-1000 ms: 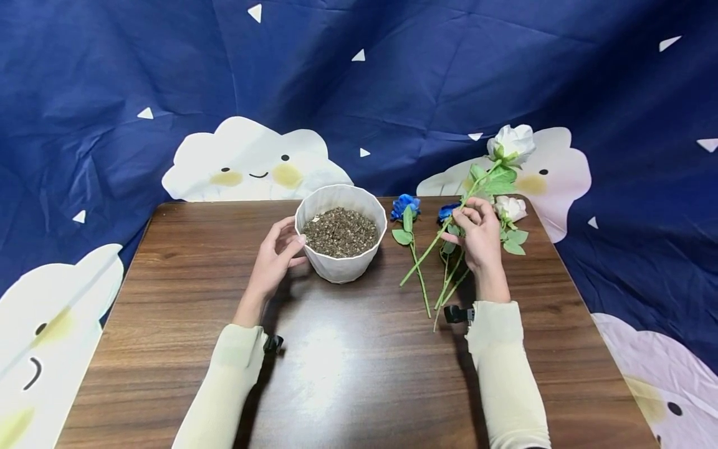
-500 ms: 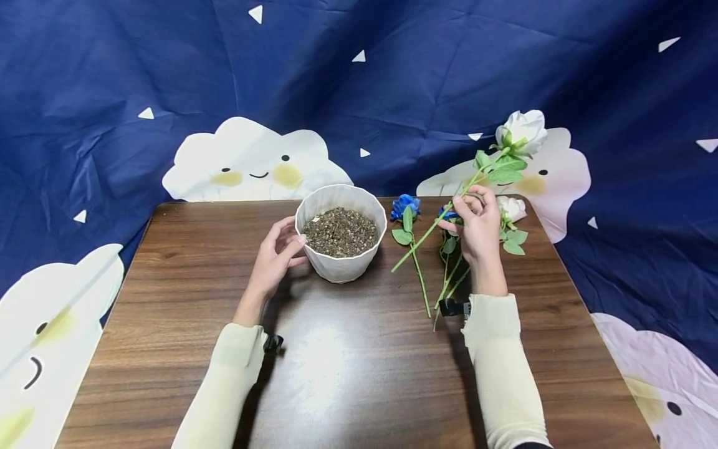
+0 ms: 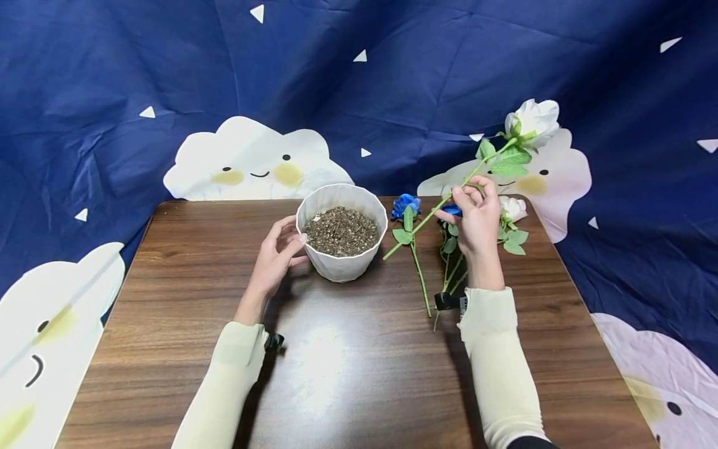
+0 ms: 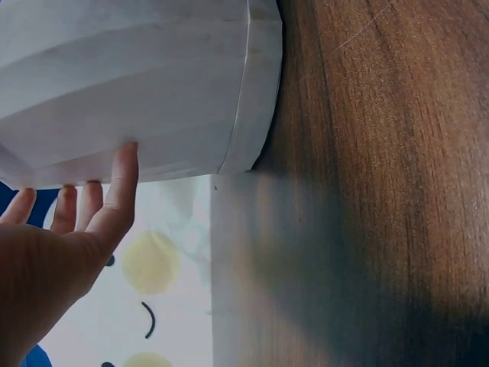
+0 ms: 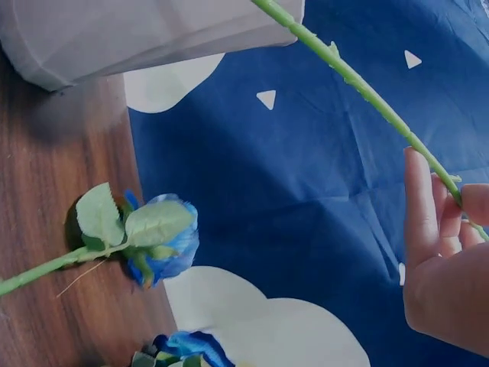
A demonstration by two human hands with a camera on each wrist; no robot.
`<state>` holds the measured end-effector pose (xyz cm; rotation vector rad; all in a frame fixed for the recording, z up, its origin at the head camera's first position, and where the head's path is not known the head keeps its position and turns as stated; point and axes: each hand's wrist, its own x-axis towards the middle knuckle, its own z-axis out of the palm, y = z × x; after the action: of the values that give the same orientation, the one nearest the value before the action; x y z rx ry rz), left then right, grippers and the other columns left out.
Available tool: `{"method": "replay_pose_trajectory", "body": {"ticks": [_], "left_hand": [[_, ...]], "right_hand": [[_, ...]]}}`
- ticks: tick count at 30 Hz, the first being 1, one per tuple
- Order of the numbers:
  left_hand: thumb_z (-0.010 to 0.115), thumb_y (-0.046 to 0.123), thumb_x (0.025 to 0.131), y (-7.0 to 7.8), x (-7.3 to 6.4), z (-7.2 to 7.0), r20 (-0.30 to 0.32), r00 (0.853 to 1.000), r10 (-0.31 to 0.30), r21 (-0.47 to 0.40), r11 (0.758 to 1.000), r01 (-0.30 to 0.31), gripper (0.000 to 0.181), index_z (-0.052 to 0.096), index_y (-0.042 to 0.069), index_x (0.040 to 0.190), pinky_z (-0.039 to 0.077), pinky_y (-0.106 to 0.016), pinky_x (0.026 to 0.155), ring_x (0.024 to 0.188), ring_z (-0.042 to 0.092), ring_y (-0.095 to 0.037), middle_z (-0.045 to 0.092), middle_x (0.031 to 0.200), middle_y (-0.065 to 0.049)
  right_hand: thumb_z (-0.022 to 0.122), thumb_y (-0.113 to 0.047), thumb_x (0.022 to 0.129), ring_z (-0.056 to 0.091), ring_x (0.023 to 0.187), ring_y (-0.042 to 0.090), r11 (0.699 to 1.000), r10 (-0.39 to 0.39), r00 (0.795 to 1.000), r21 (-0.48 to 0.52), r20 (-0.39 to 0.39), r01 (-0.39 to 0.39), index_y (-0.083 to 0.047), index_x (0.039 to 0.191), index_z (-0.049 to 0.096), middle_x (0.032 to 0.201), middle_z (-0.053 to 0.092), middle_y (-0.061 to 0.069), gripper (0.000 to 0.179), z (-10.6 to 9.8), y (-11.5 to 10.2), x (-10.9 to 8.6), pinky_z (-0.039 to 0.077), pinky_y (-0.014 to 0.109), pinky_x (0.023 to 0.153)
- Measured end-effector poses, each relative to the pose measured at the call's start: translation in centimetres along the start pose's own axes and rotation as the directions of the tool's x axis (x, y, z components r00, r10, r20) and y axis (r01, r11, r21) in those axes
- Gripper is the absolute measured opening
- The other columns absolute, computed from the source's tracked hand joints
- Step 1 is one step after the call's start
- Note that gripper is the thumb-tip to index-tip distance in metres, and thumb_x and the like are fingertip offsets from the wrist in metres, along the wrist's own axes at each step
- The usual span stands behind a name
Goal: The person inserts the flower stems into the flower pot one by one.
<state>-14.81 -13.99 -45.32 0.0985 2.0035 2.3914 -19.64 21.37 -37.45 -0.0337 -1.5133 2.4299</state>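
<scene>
A white faceted flower pot [image 3: 339,269] holding dark soil [image 3: 341,232] stands near the table's back edge. My left hand [image 3: 273,260] rests its fingertips and thumb against the pot's left wall; in the left wrist view the thumb [image 4: 122,183] lies against that wall. My right hand [image 3: 478,221] pinches the green stem of a white rose [image 3: 533,121] between thumb and fingers. The rose is held aslant in the air, bloom up to the right, its stem end pointing down toward the pot's right side. In the right wrist view the stem [image 5: 359,84] crosses in front of the pot.
A blue rose [image 3: 406,207] lies on the wooden table [image 3: 359,374] just right of the pot. Beneath my right hand lie another blue rose [image 3: 450,211] and a white rose [image 3: 513,209], with stems partly hidden. A blue cloud-print cloth [image 3: 359,87] hangs behind the table.
My right hand has moved slightly up and to the left with the white rose; its stem end has come closer to the pot and its bloom has tipped rightward. The left hand has stayed put.
</scene>
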Motion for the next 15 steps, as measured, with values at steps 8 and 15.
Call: {"method": "replay_pose_trajectory", "body": {"ticks": [8, 15], "left_hand": [[0.061, 0.006, 0.099, -0.1, 0.0, -0.1, -0.003, 1.0, -0.008, -0.005, 1.0, 0.008, 0.053, 0.043, 0.005, 0.148, 0.053, -0.066, 0.09, 0.115, 0.055, -0.026, 0.047, 0.138, -0.021], [0.06, 0.004, 0.098, 0.1, 0.0, 0.1, 0.002, 1.0, -0.016, -0.014, 1.0, 0.016, 0.054, 0.041, 0.003, 0.149, 0.055, -0.062, 0.09, 0.116, 0.055, -0.026, 0.046, 0.139, -0.022]], "right_hand": [[0.062, 0.004, 0.097, 0.056, 0.079, 0.018, 0.997, -0.013, 1.0, 0.075, -0.008, 0.014, -0.007, 0.108, 0.047, 0.09, 0.046, 0.006, 0.022, 1.6, -0.8, 0.5, 0.063, 0.036, 0.056], [0.06, 0.005, 0.097, 0.058, 0.076, 0.018, 0.995, -0.04, 0.999, 0.092, 0.015, 0.038, -0.007, 0.108, 0.048, 0.086, 0.052, 0.007, 0.02, 3.0, -1.7, 1.0, 0.062, 0.034, 0.053]]}}
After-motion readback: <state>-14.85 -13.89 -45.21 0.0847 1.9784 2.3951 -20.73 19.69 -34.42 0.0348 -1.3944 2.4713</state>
